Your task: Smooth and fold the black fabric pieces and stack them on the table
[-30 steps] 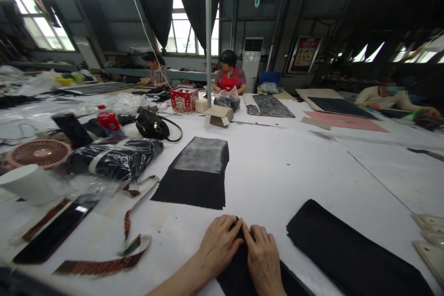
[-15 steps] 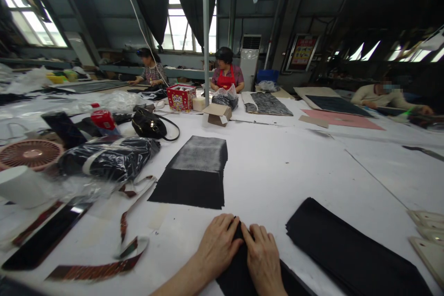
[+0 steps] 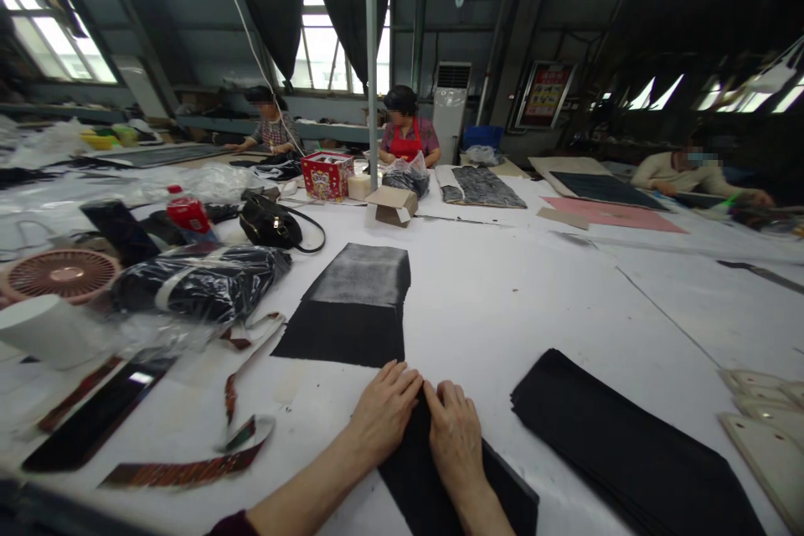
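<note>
A strip of black fabric (image 3: 413, 469) lies in front of me at the bottom of the view, its far end narrow between my hands. At its left edge my left hand (image 3: 384, 412) presses, fingers closed together on the cloth. My right hand (image 3: 456, 434) grips the right edge, its index fingertip nearly meeting the left fingers at the far tip. Part of the cloth is hidden beneath both hands. Just beyond them is a stack of black fabric pieces (image 3: 342, 331), greyish on its far half. Another folded black fabric stack (image 3: 628, 444) rests to the right.
On the left are a pink fan (image 3: 61, 275), a white cup (image 3: 43, 331), a plastic-wrapped black bundle (image 3: 207, 280), a phone-like dark slab (image 3: 94, 414) and a curled tape measure (image 3: 188, 473). A black handbag (image 3: 270, 222) lies farther off. Cream templates (image 3: 760, 435) sit at right. Three people work beyond.
Both hands have shifted slightly forward and left in the view with the black fabric, still holding its far end. More of the fabric's lower right corner shows.
</note>
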Motion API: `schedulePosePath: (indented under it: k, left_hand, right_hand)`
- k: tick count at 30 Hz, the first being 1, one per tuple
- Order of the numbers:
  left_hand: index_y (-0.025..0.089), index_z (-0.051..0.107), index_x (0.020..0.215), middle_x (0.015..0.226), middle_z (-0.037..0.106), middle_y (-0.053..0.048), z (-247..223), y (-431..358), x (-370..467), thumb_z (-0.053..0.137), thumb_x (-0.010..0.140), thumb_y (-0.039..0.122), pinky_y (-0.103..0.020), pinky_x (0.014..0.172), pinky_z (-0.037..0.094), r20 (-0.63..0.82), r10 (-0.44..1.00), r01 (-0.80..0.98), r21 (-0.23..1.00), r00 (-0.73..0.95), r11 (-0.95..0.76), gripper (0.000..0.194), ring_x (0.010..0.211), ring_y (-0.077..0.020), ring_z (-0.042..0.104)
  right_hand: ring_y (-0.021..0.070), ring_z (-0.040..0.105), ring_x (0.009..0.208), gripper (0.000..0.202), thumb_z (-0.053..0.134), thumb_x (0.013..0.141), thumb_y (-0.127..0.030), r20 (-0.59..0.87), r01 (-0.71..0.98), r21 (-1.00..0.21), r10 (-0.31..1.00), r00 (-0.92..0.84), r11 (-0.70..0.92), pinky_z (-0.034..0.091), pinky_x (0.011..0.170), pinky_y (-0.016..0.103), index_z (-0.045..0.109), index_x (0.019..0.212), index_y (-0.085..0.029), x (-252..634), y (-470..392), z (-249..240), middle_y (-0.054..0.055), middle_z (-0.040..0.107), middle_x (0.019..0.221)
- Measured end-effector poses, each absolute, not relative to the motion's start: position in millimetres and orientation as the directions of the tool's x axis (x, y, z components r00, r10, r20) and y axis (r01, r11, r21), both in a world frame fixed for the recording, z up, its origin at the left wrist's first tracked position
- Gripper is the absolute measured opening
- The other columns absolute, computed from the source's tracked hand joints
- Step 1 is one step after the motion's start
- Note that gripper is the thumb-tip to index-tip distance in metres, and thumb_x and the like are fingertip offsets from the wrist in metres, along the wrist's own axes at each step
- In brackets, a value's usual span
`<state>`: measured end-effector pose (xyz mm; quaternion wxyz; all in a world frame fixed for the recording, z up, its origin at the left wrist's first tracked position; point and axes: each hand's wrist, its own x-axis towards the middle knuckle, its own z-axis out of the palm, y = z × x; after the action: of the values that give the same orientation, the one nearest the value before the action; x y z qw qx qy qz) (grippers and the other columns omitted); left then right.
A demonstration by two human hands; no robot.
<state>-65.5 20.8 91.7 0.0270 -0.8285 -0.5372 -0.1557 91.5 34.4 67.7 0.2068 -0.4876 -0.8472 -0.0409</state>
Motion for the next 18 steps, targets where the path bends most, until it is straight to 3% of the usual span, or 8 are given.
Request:
schedulePosePath:
  k: [5, 13, 18]
  left_hand:
    - [0.020, 0.048, 0.130, 0.124, 0.055, -0.007, 94, 21, -67, 0.049, 0.090, 0.016, -0.042, 0.114, 0.019, 0.249, 0.865, 0.883, 0.066, 0.436, -0.465, 0.041, 0.125, -0.0229, 0.043]
    - [0.009, 0.045, 0.132, 0.127, 0.052, -0.013, 102, 22, -59, 0.050, 0.085, 0.017, -0.039, 0.115, 0.015, 0.129, 0.850, 0.856, 0.027, 0.510, -0.517, 0.048, 0.127, -0.0259, 0.039]
    - [0.015, 0.040, 0.137, 0.127, 0.051, -0.013, 101, 18, -52, 0.052, 0.084, 0.017, -0.042, 0.114, 0.017, 0.122, 0.850, 0.857, -0.003, 0.513, -0.516, 0.055, 0.126, -0.0260, 0.041]
  right_hand:
    - [0.0207, 0.048, 0.085, 0.045, 0.046, 0.086, -0.003, 0.401, 0.808, -0.157, 0.784, -0.473, 0.568, 0.035, 0.070, 0.033, 0.054, 0.125, -0.023, 106, 32, 64, 0.006, 0.055, 0.094]
    - [0.0207, 0.049, 0.085, 0.039, 0.045, 0.086, -0.002, 0.431, 0.803, -0.190, 0.783, -0.448, 0.564, 0.037, 0.071, 0.033, 0.058, 0.118, -0.022, 122, 24, 61, 0.006, 0.056, 0.094]
    - [0.0206, 0.050, 0.085, 0.041, 0.044, 0.086, -0.002, 0.431, 0.797, -0.219, 0.789, -0.439, 0.563, 0.038, 0.071, 0.033, 0.057, 0.119, -0.022, 131, 19, 61, 0.006, 0.056, 0.093]
